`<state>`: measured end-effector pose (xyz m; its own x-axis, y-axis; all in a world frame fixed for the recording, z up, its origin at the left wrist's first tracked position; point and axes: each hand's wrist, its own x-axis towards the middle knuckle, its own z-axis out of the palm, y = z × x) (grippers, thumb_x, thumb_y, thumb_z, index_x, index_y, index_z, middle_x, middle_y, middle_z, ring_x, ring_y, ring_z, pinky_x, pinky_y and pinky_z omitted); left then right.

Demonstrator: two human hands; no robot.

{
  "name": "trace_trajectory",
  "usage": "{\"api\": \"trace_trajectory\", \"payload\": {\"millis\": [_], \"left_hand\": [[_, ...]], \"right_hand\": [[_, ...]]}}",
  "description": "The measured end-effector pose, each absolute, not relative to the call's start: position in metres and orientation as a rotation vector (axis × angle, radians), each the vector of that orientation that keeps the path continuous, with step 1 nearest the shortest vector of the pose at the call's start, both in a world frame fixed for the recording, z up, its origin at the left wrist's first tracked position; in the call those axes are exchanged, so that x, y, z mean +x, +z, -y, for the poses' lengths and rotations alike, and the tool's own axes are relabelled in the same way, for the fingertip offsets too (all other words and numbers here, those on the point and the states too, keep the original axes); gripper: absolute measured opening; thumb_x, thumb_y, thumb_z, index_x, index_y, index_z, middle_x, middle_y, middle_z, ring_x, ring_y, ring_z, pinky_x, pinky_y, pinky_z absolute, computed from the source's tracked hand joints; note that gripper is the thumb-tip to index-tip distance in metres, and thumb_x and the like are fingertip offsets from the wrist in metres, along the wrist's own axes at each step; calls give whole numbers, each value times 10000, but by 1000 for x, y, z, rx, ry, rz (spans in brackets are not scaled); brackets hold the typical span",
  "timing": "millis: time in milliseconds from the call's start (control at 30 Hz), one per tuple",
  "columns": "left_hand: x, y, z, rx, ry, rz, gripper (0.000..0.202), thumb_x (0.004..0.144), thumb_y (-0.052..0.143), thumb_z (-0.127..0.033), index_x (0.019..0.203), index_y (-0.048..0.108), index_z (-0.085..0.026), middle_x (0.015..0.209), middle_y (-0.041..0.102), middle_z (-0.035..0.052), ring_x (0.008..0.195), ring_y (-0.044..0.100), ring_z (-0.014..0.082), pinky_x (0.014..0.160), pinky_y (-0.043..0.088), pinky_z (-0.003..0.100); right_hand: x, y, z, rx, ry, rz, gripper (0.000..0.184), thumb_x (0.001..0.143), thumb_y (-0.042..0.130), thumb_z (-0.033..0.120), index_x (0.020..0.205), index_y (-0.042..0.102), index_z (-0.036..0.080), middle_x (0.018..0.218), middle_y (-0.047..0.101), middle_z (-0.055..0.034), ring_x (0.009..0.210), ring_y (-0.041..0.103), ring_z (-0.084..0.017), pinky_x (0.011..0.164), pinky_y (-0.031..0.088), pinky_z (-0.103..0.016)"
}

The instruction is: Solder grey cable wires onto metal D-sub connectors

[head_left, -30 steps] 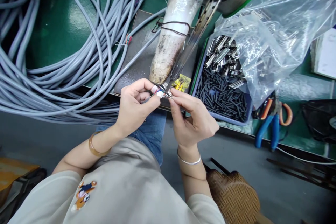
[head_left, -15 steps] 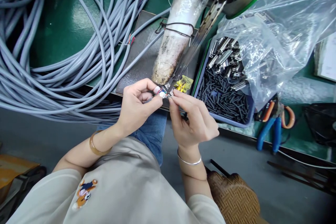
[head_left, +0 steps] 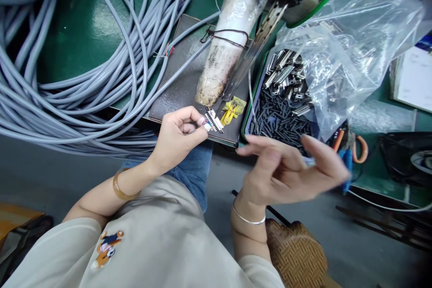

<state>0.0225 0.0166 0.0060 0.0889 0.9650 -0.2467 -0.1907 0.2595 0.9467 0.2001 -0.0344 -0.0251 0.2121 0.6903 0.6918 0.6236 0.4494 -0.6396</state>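
Between thumb and forefinger, my left hand (head_left: 182, 132) pinches thin coloured wires with white material around them. A metal multi-pin connector (head_left: 214, 120) sits right at those fingertips, over the dark work plate; whether every wire joins it I cannot tell. My right hand (head_left: 286, 166) is off to the right, fingers spread and slightly blurred, with nothing visible in it. It hovers by the front edge of a blue bin (head_left: 247, 132) holding black sleeves (head_left: 278, 119) and metal connectors (head_left: 286, 74). Yellow clip-like pieces (head_left: 230, 113) lie on the plate (head_left: 168, 94) beyond the connector.
Grey cables (head_left: 111, 76) crowd the left of the green table. A plastic-wrapped tube (head_left: 222, 45) and a perforated metal strip (head_left: 253, 49) slant down towards the plate. A clear plastic bag (head_left: 357, 58) covers part of the bin. Orange-handled pliers (head_left: 360, 149) lie at the right.
My right hand has left the connector and swung to the right, its fingers opening. My left hand keeps its pinch, and the connector now shows more fully.
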Motion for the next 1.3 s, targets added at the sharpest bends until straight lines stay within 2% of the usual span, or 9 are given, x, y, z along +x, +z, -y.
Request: {"api": "trace_trajectory", "payload": {"millis": [33, 100, 267, 667, 967, 1300], "left_hand": [[22, 6, -16, 902, 1059, -1126, 173, 646, 731, -159, 640, 558, -165, 576, 523, -54, 378, 377, 8, 347, 249, 157], [20, 7, -16, 893, 1043, -1116, 161, 655, 733, -162, 643, 573, -164, 513, 513, -63, 357, 380, 14, 344, 262, 152], [18, 7, -20, 852, 1034, -1045, 144, 670, 742, -155, 639, 602, -155, 433, 511, -70, 345, 411, 22, 355, 306, 134], [21, 13, -25, 858, 1117, -1006, 164, 692, 754, -99, 638, 607, -147, 470, 534, -73, 349, 424, 13, 357, 312, 126], [18, 10, -28, 866, 1079, -1018, 206, 679, 812, -158, 634, 611, -154, 487, 557, -63, 359, 448, 24, 363, 335, 140], [20, 11, -26, 958, 1075, -1093, 178, 678, 731, -123, 609, 575, -173, 388, 474, -75, 332, 384, 30, 350, 270, 150]], "right_hand": [[195, -21, 33, -1266, 4, 1494, 380, 957, 643, 163, 1312, 597, 290, 911, 794, 28, 755, 795, -186, 713, 678, -341], [184, -15, 31, -1290, -86, 1582, 251, 914, 701, 136, 1138, 669, 246, 901, 810, 33, 851, 810, -193, 804, 688, -348], [171, -13, 22, -1237, -1, 1724, 177, 880, 718, 96, 968, 642, 230, 1059, 816, -23, 924, 800, -164, 804, 657, -282], [168, -11, 10, -1209, -4, 1680, 164, 876, 724, 103, 940, 647, 232, 1020, 813, -20, 908, 790, -171, 797, 642, -300], [169, -8, 9, -1237, 13, 1701, 138, 890, 714, 129, 929, 647, 243, 990, 813, -7, 867, 794, -176, 767, 652, -316], [168, -8, 10, -1236, -49, 1709, 161, 879, 725, 108, 904, 632, 236, 973, 813, 2, 846, 788, -149, 756, 635, -269]]}}
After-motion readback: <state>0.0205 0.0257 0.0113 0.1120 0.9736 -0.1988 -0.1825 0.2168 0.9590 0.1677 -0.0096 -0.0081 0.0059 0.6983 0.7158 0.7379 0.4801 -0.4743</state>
